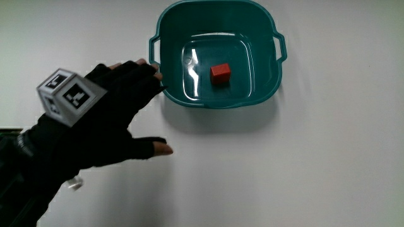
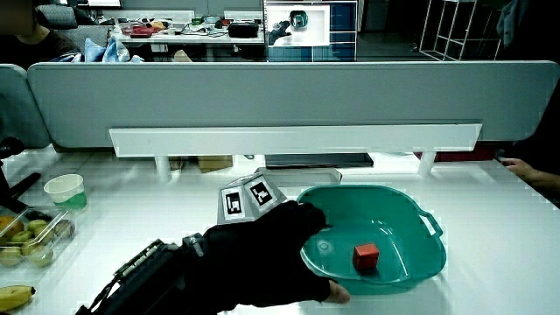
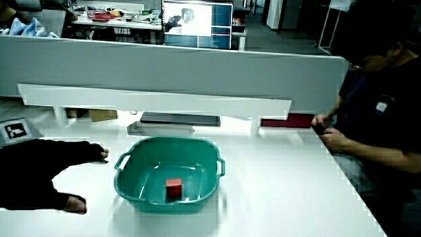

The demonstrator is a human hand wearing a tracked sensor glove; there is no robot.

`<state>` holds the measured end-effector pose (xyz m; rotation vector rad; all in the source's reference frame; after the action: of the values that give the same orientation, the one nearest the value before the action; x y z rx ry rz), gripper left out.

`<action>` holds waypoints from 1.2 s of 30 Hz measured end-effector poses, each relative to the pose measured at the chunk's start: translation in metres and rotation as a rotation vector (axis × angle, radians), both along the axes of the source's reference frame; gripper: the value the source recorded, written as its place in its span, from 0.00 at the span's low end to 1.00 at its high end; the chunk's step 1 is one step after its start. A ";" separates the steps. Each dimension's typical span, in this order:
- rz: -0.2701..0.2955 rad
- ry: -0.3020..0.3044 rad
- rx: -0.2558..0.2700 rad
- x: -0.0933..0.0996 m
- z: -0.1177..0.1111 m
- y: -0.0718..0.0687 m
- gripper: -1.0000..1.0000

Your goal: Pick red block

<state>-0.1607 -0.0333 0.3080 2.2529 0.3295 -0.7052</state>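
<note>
A small red block (image 1: 220, 74) lies on the floor of a teal basin (image 1: 265, 75); both side views show the block (image 2: 366, 255) (image 3: 173, 189) in the basin (image 2: 420, 254) (image 3: 131, 187). The hand (image 1: 104, 120) in its black glove hovers beside the basin, fingertips close to the basin's rim near one handle, thumb stretched out nearer to the person. Its fingers are spread and hold nothing. In both side views the hand (image 2: 262, 258) (image 3: 39, 178) stays outside the basin.
A pale green cup (image 2: 66, 190) and a tray of fruit (image 2: 26, 234) sit at the table's edge in a side view. A low grey partition (image 2: 289, 96) runs along the table's end.
</note>
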 end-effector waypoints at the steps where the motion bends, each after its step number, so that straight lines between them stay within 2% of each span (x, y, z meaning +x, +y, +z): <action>1: -0.008 -0.037 -0.020 0.002 0.000 -0.003 0.50; 3: -0.019 -0.017 -0.025 0.006 0.004 -0.011 0.50; 4: 0.012 0.010 0.023 0.010 0.005 -0.014 0.50; 5: 0.002 0.041 0.027 0.011 0.009 -0.018 0.50; 6: 0.032 0.035 0.055 0.013 0.010 -0.021 0.50; 7: 0.042 0.076 0.092 0.015 0.012 -0.024 0.50; 8: 0.005 0.026 0.044 0.017 0.012 -0.025 0.50; 9: -0.029 0.047 0.024 0.018 0.016 -0.028 0.50; 10: -0.017 0.029 0.032 0.020 0.017 -0.031 0.50; 11: -0.017 0.038 0.044 0.022 0.019 -0.033 0.50; 12: -0.012 -0.001 0.039 0.025 0.020 -0.037 0.50; 13: -0.041 0.013 0.013 0.027 0.023 -0.039 0.50; 14: -0.077 -0.019 -0.036 0.030 0.024 -0.042 0.50; 15: -0.024 -0.014 0.025 0.034 0.027 -0.046 0.50; 22: -0.029 -0.009 0.019 0.060 0.041 -0.065 0.50; 23: -0.020 -0.025 0.032 0.063 0.043 -0.068 0.50; 25: 0.015 -0.009 0.107 0.068 0.047 -0.074 0.50; 26: 0.013 0.000 0.106 0.070 0.050 -0.077 0.50; 28: 0.009 -0.033 0.103 0.074 0.054 -0.081 0.50; 30: -0.013 -0.020 0.081 0.077 0.062 -0.085 0.50; 31: -0.010 -0.024 0.078 0.079 0.064 -0.087 0.50; 33: 0.013 -0.041 0.104 0.083 0.070 -0.091 0.50; 36: 0.011 -0.046 0.092 0.087 0.079 -0.094 0.50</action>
<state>-0.0739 -0.1275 0.3874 2.3487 0.3588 -0.6431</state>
